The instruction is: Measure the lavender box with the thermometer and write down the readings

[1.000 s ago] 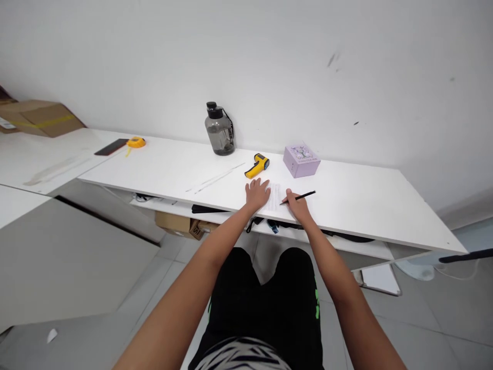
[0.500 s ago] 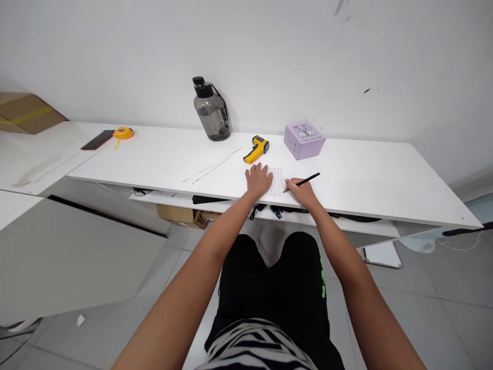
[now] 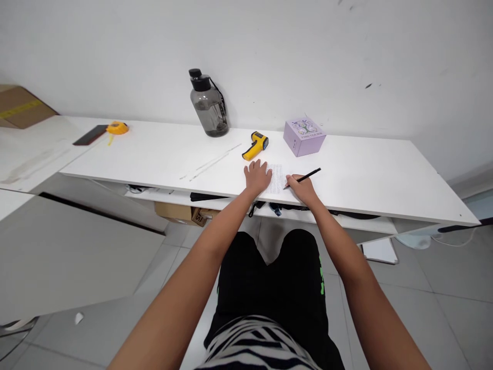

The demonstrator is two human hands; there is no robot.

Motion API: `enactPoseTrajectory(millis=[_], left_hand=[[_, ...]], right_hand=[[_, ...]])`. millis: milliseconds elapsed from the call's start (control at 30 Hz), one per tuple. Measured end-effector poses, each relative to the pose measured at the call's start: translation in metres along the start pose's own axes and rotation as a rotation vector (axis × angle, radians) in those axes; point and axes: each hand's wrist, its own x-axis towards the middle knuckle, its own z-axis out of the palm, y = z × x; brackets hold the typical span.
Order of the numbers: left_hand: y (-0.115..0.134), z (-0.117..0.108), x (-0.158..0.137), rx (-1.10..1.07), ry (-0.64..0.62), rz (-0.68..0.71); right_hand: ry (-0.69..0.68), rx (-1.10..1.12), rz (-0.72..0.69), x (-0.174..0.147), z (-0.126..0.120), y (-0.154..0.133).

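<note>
Your right hand (image 3: 302,189) pinches slim straight black pen (image 3: 308,175), tip near right side of flat text-covered white paper (image 3: 276,178); your left hand (image 3: 257,176), fingers apart, rests over sheet's left side, smooth white desk (image 3: 370,177) beneath.

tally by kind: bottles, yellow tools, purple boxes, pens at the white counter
Translucent grey plastic bottle: 1
Yellow tools, namely yellow-black pistol-shaped tool and rounded yellow tape measure: 2
Boxy purple carton: 1
Slim black pen: 1
Total: 5
</note>
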Motion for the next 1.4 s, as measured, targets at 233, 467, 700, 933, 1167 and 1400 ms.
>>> enactPoseTrajectory(millis=[233,467,700,933,1167,1400], left_hand=[[-0.0020,0.0030,0.0023,-0.004,-0.002,-0.003],[-0.0024,0.0055,0.0032,0.010,0.015,-0.005],[-0.0015,0.0025,0.0013,0.007,0.010,-0.002],[-0.0013,0.0016,0.0010,0.002,0.011,-0.002],[-0.0021,0.0030,0.0012,-0.025,0.024,0.006],[-0.0021,0.0029,0.0018,-0.011,0.012,-0.001]], right_hand=[[-0.037,0.000,0.014,0.0004,0.0009,0.0001],[-0.019,0.002,0.015,0.0019,0.0014,0.0020],[0.008,0.015,0.012,0.0009,0.0015,0.0010],[0.012,0.008,0.025,-0.0007,0.0008,-0.0028],[-0.010,0.004,0.005,-0.0002,0.0012,-0.0006],[0.038,0.016,0.001,-0.0014,0.0009,-0.0004]])
